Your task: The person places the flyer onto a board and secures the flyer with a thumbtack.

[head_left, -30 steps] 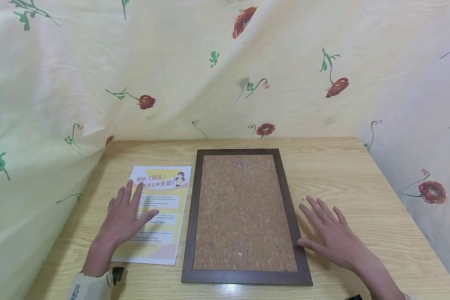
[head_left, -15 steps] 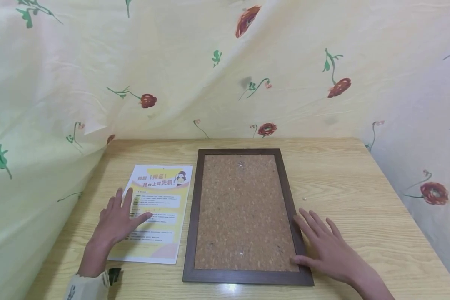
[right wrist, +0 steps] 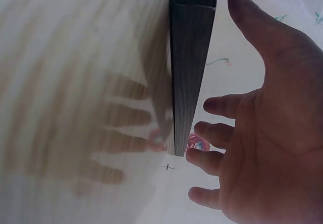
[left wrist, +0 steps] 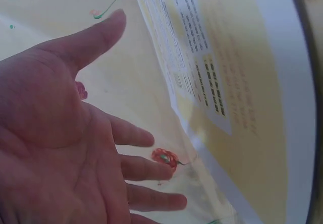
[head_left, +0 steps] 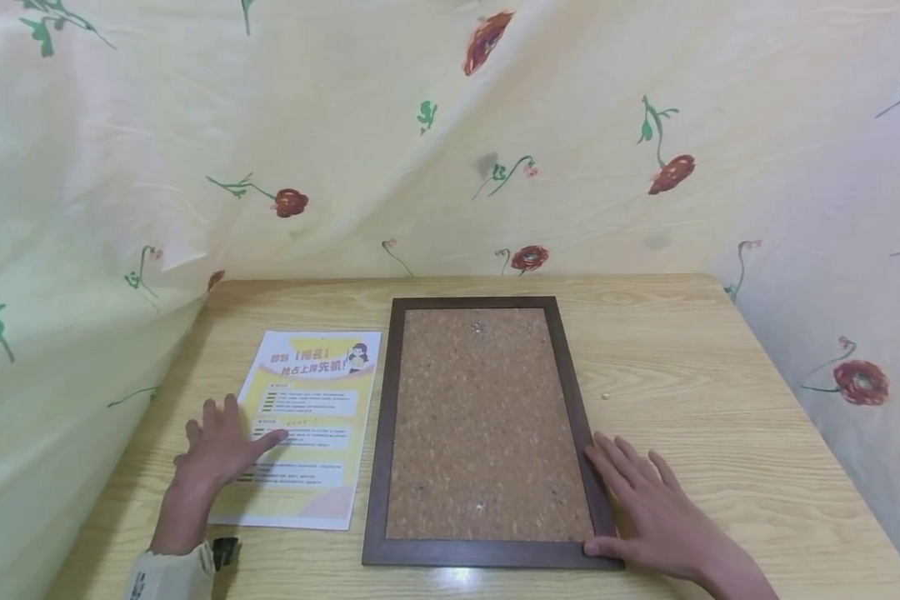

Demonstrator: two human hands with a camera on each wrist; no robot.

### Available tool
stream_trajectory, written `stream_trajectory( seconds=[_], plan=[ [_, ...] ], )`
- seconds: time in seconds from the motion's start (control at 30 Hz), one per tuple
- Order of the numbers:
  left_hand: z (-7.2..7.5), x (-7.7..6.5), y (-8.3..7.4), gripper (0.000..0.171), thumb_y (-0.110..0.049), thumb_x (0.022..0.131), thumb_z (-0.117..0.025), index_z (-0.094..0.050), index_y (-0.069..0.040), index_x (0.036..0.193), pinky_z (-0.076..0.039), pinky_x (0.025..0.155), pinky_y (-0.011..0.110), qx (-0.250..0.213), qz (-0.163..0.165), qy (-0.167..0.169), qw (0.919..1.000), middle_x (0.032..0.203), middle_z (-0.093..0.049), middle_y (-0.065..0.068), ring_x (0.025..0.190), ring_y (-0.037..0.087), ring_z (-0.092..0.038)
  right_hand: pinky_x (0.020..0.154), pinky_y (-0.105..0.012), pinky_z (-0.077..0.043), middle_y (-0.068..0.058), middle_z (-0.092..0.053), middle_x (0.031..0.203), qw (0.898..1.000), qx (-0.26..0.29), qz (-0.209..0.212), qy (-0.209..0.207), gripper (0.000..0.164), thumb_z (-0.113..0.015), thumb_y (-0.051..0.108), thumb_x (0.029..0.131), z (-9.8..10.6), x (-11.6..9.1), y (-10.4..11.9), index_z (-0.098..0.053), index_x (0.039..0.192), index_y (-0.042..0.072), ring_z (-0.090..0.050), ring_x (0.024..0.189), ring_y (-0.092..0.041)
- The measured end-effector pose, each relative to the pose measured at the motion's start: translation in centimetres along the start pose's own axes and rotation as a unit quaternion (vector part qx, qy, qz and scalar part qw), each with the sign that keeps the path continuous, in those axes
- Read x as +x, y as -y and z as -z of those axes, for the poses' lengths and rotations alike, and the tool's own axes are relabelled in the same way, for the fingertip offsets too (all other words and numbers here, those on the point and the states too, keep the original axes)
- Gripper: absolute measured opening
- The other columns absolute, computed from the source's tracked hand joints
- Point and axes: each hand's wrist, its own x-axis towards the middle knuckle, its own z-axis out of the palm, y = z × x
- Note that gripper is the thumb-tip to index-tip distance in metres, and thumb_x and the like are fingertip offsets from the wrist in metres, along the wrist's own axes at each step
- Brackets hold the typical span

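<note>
A cork board (head_left: 487,417) in a dark brown frame lies on the wooden table. To its left is a printed yellow and white sheet (head_left: 322,458), flat and upright to the viewer. My left hand (head_left: 213,454) hovers over the sheet's left edge with fingers spread; in the left wrist view its palm is apart from the sheet (left wrist: 257,108). Beside the board's lower right corner is my right hand (head_left: 656,521), fingers extended and thumb over the frame in the head view. The right wrist view shows a gap between these fingers and the frame's side (right wrist: 191,57). Both hands hold nothing.
A tiny pale object (head_left: 604,397), too small to identify, lies on the table (head_left: 690,350) right of the board. Flower-patterned cloth (head_left: 390,150) hangs behind the table and along both sides. A dark clip-like piece (head_left: 225,552) sits by the left sleeve (head_left: 172,575).
My left hand has drawn left and back, uncovering more of the sheet. My right hand has slid back along the frame's right side toward the near corner. Board and sheet stay put.
</note>
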Motion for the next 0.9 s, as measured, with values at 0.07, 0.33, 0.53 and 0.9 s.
stream_trajectory(
  seconds=[0.07, 0.33, 0.53, 0.9],
  plan=[
    [0.0, -0.02, 0.18, 0.123, -0.069, 0.084, -0.062, 0.0, 0.016, 0.148, -0.017, 0.077, 0.091, -0.006, 0.012, 0.008, 0.9999, 0.147, 0.005, 0.047, 0.126, 0.075, -0.003, 0.112, -0.061, -0.012, -0.02, -0.033, 0.156, 1.0, -0.002, 0.002, -0.001, 0.106, -0.068, 0.071, 0.076, -0.12, -0.04, 0.02, -0.036, 0.152, 0.005, -0.03, 0.139, -0.045],
    [0.08, 0.0, 0.5, 0.124, -0.068, 0.084, -0.062, 0.001, 0.021, 0.145, -0.024, 0.077, 0.088, -0.022, 0.05, 0.022, 0.9983, 0.142, 0.005, 0.051, 0.122, 0.077, -0.007, 0.103, -0.064, -0.024, -0.018, -0.033, 0.156, 1.0, 0.003, 0.007, 0.002, 0.108, -0.067, 0.075, 0.073, -0.35, 0.01, 0.11, -0.036, 0.151, 0.007, -0.031, 0.138, -0.045],
    [0.04, 0.08, 0.79, 0.123, -0.063, 0.085, -0.063, -0.001, 0.029, 0.138, -0.034, 0.082, 0.08, -0.031, 0.066, 0.028, 0.997, 0.134, -0.005, 0.054, 0.114, 0.074, -0.02, 0.1, -0.064, -0.027, -0.019, -0.033, 0.156, 1.0, 0.006, 0.007, 0.006, 0.108, -0.066, 0.076, 0.072, -0.46, 0.03, 0.12, -0.038, 0.15, 0.006, -0.032, 0.137, -0.044],
    [-0.08, 0.26, 0.81, 0.091, -0.052, 0.083, -0.071, -0.039, 0.026, 0.116, -0.046, 0.066, 0.051, -0.038, 0.087, 0.025, 0.9951, 0.106, -0.036, 0.039, 0.093, 0.051, -0.041, 0.093, -0.065, -0.04, -0.019, -0.028, 0.158, 0.999, 0.017, -0.002, 0.032, 0.109, -0.063, 0.078, 0.074, -0.36, 0.2, 0.06, -0.036, 0.151, 0.005, -0.037, 0.136, -0.042]
  ],
)
